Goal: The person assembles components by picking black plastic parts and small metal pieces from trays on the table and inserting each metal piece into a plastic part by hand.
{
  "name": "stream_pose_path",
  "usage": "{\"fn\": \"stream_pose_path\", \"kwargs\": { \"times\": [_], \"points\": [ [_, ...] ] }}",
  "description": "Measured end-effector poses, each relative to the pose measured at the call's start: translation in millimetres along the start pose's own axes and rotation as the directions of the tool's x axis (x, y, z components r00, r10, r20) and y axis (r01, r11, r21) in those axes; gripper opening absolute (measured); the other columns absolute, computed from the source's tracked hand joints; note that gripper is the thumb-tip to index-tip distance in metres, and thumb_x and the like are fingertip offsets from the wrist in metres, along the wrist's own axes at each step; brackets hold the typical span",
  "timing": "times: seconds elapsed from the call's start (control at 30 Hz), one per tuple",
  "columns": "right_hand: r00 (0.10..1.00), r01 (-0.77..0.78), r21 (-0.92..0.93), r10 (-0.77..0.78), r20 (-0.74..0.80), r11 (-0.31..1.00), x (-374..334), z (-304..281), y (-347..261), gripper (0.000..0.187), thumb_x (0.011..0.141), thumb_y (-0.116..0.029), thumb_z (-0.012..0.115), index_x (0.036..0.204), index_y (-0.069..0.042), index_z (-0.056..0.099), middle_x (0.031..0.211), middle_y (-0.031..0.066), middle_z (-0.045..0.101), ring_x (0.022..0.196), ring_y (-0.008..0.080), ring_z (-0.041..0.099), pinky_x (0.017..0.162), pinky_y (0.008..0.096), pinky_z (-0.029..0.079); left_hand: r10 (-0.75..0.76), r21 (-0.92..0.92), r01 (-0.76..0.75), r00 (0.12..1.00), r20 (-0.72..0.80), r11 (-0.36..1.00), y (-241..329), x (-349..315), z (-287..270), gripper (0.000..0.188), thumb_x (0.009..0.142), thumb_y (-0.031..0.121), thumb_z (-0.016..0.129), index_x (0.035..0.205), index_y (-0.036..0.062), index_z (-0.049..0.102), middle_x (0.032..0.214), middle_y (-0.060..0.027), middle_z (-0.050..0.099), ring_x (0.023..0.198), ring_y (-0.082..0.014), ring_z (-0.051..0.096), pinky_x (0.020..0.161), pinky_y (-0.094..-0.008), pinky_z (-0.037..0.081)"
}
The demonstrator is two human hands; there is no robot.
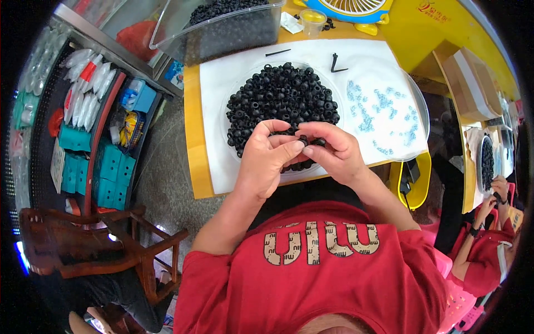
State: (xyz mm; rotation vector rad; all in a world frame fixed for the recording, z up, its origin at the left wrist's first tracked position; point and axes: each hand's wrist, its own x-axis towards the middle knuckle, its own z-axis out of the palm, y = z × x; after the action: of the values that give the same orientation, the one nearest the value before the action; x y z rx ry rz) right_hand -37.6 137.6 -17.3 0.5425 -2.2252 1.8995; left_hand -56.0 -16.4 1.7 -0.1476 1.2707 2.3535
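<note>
My two hands meet over the near edge of a heap of small black hollow plastic parts (281,92), which lies in a shallow see-through round tray (340,125). Thumb and forefinger of my left hand (264,158) pinch a small black plastic part (303,139), partly covered by the fingertips. Close beside it, my right hand (339,153) grips another small black plastic part (319,142). The fingertips of both hands almost touch. I cannot tell whether the two parts are joined.
Small pale-blue pieces (384,106) lie right of the heap. Two thin black pieces, one straight (278,53) and one bent (337,67), lie behind it. A see-through bin of black parts (231,33) and a blue-yellow fan (356,8) stand farther back. Another person (481,256) works at right.
</note>
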Motion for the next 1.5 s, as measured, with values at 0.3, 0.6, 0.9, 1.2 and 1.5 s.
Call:
{"fn": "stream_pose_path", "kwargs": {
  "times": [0.3, 0.6, 0.9, 1.2, 1.5],
  "points": [
    [0.967, 0.256, -0.196, -0.251, 0.048, 0.947, 6.1, -2.1, -2.8, 0.019, 0.069, -0.003, 0.061, 0.087, -0.003, 0.056, 0.087, 0.0101, 0.057, 0.081, 0.0246, 0.055, 0.072, 0.0314, 0.045, -0.033, 0.055, 0.031, 0.999, 0.031, 0.998, 0.3, -3.1, -3.7, 0.034, 0.073, -0.004, 0.055, 0.102, -0.0001, 0.038, 0.082, -0.0133, 0.056, 0.072, -0.0201, 0.058, 0.067, -0.0346, 0.051],
    [0.952, -0.217, -0.180, 0.167, -0.256, 0.959, -18.4, -102.3, 2.0, 0.014, 0.077, -0.006, 0.056, 0.089, -0.002, 0.059, 0.089, 0.0033, 0.058, 0.082, 0.0106, 0.053, 0.072, 0.0225, 0.043, 0.248, 0.484, -0.228, 0.968, 0.023, 0.845, 64.1, 43.4, 1.8, 0.018, 0.079, 0.005, 0.051, 0.096, -0.0004, 0.052, 0.074, -0.0069, 0.055, 0.064, -0.0147, 0.056, 0.061, -0.0266, 0.048],
    [0.795, -0.458, -0.698, 0.605, -0.045, 0.550, -42.9, -165.1, -15.0, 0.020, 0.072, -0.013, 0.053, 0.088, -0.002, 0.058, 0.075, 0.0135, 0.059, 0.072, 0.0217, 0.058, 0.067, 0.0304, 0.044, 0.548, 0.407, -0.496, 0.836, -0.015, 0.767, 175.9, 164.8, -45.2, 0.023, 0.078, 0.005, 0.056, 0.098, -0.0039, 0.050, 0.093, -0.0093, 0.053, 0.084, -0.0174, 0.054, 0.076, -0.0282, 0.047],
    [0.835, -0.550, -0.170, 0.538, -0.114, 0.818, -21.1, -167.9, 11.6, 0.019, 0.076, -0.007, 0.051, 0.092, 0.000, 0.057, 0.075, 0.0050, 0.058, 0.070, 0.0126, 0.055, 0.066, 0.0246, 0.044, 0.372, 0.409, -0.394, 0.918, 0.135, 0.823, 109.6, 78.2, -16.0, 0.023, 0.079, 0.004, 0.052, 0.100, -0.0026, 0.049, 0.099, -0.0113, 0.053, 0.092, -0.0181, 0.052, 0.082, -0.0325, 0.043],
    [0.895, -0.270, -0.686, 0.438, 0.079, 0.676, -22.6, -137.8, 6.8, 0.020, 0.070, -0.007, 0.055, 0.090, -0.004, 0.058, 0.082, 0.0118, 0.060, 0.075, 0.0247, 0.058, 0.069, 0.0305, 0.045, 0.263, 0.554, -0.281, 0.958, 0.113, 0.784, 48.5, -3.7, -26.6, 0.015, 0.079, -0.001, 0.049, 0.093, -0.0023, 0.052, 0.089, -0.0095, 0.058, 0.077, -0.0130, 0.056, 0.070, -0.0257, 0.048]
  ]
}}
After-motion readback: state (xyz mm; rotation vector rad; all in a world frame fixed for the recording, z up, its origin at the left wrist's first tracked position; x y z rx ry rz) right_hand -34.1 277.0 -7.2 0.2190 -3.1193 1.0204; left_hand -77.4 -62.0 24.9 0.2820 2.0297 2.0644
